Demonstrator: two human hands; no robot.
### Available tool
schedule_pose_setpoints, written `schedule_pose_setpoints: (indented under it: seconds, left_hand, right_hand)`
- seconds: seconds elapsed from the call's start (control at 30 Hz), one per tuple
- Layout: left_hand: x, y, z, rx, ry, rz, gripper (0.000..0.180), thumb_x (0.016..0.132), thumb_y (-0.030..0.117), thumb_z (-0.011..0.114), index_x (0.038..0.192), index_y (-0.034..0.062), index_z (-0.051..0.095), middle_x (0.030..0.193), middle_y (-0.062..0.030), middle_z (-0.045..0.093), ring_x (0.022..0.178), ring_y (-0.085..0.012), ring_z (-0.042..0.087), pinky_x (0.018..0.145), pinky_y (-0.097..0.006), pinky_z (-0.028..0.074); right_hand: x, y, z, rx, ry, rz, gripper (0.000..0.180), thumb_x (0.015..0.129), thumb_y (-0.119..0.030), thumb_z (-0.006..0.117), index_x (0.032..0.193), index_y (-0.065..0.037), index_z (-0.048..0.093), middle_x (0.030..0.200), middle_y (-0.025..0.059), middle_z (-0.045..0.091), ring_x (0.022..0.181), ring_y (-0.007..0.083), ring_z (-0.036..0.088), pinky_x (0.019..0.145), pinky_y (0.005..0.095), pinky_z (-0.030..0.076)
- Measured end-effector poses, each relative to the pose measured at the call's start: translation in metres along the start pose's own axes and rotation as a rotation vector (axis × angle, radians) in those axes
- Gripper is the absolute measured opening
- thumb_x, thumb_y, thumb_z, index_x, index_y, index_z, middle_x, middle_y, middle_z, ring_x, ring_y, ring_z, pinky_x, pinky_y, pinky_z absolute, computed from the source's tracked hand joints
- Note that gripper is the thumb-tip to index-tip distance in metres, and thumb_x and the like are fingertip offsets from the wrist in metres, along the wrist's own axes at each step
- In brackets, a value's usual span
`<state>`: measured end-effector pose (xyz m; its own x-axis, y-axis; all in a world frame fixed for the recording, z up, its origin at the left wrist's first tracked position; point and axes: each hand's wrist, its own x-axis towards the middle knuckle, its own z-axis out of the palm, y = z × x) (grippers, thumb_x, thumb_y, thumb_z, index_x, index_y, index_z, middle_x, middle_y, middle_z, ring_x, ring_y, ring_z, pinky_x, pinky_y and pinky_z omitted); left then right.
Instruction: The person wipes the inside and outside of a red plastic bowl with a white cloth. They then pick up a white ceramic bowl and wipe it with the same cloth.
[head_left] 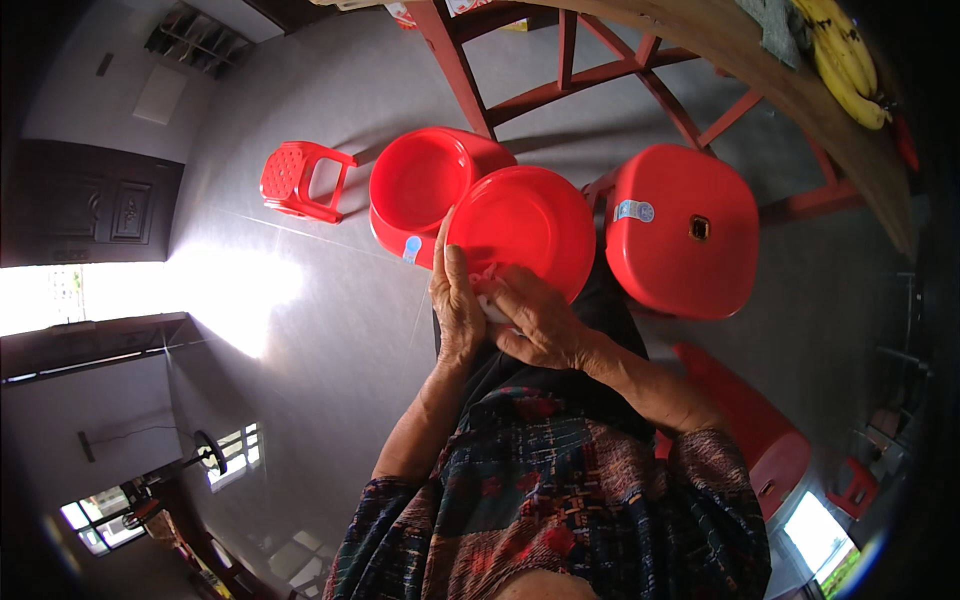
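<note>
A round red plastic basin point(525, 220) sits tilted over my lap. My left hand point(456, 310) grips its near left rim, fingers stretched along the outside and the thumb hidden. Over the near edge of the basin, my right hand point(540, 315) is bent with its fingers closed around a small, soft-looking white and pink piece point(493, 308), likely cloth; most of it is covered by the fingers. Just beyond on the left, a second red basin point(420, 180) rests on a red stool point(397, 238), partly overlapped by the one I hold.
To the right stands a red plastic stool point(685, 265) with a slot in its seat. A small red stool point(288, 180) is on the grey floor at far left. Bananas point(845, 65) lie on a wooden table point(720, 60) with reddish legs. Another red stool point(765, 440) is behind my right arm.
</note>
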<state>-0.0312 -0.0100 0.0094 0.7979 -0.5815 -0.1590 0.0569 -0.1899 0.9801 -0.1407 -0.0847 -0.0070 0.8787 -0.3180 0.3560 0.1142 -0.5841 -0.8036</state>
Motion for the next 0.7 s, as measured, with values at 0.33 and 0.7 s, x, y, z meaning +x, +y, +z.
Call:
schedule_pose_setpoints:
  seconds: [0.33,0.7]
  left_hand:
    - [0.028,0.027,-0.024,0.101,-0.298,-0.05,0.05,0.098,0.038,0.045,0.139,0.0092,0.04,0.117,-0.0113,0.059,0.107,-0.0175,0.055,0.094,-0.031,0.042]
    - [-0.01,-0.011,0.004,-0.262,0.032,-0.058,0.045,0.097,0.029,0.045,0.132,0.0015,0.042,0.118,-0.013,0.057,0.106,-0.0194,0.055,0.09,-0.032,0.045]
  right_hand:
    - [-0.02,0.023,-0.016,-0.653,-0.075,-0.368,0.023,0.077,-0.021,0.061,0.096,-0.009,0.057,0.087,0.0051,0.053,0.075,0.0195,0.055,0.063,0.0323,0.047]
    - [-0.003,0.004,-0.014,-0.163,-0.069,-0.114,0.026,0.076,-0.017,0.066,0.098,-0.006,0.06,0.087,0.0073,0.055,0.081,0.0275,0.058,0.072,0.0391,0.05]
